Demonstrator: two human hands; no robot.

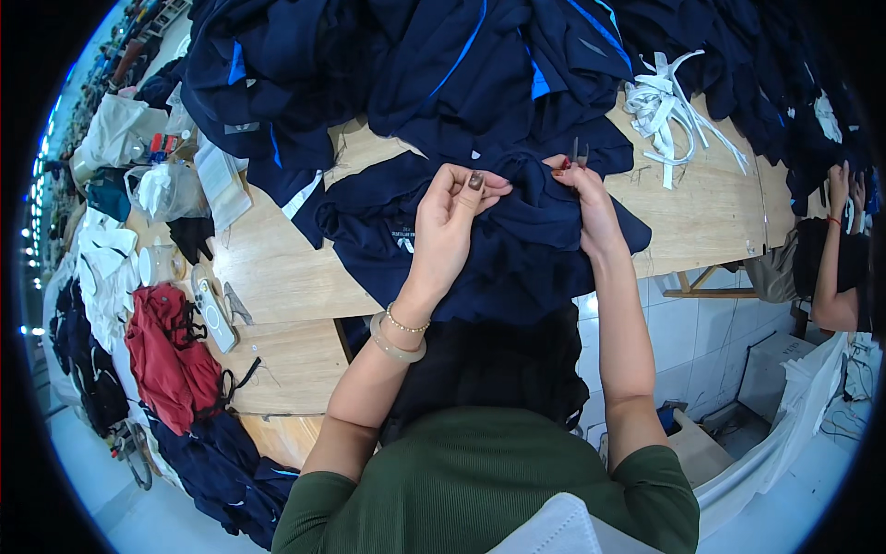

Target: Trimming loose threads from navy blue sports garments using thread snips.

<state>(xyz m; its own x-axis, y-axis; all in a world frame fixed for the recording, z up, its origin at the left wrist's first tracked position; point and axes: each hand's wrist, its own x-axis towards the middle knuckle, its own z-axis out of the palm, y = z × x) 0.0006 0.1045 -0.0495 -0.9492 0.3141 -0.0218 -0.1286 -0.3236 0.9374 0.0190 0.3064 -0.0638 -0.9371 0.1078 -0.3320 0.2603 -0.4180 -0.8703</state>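
Note:
A navy garment (544, 217) lies bunched on the wooden table in front of me, with a small white print on its left part. My left hand (452, 212) is closed over its middle, thumb drawn in against the fingers. Whatever is pinched there is too small or too hidden to name. In my right hand (588, 194) I hold small metal thread snips (579, 150), blades pointing away from me. That hand's fingers also rest close against the raised folds of the garment. Two bracelets circle my left wrist.
Heaped navy garments (443, 65) with blue trim line the far side. White strips (666, 115) lie right of them. At left are a red cloth bag (171, 355), a white phone-like device (214, 309), a clear cup (161, 264) and plastic bags (166, 191). Another person's arm (831, 249) shows at right.

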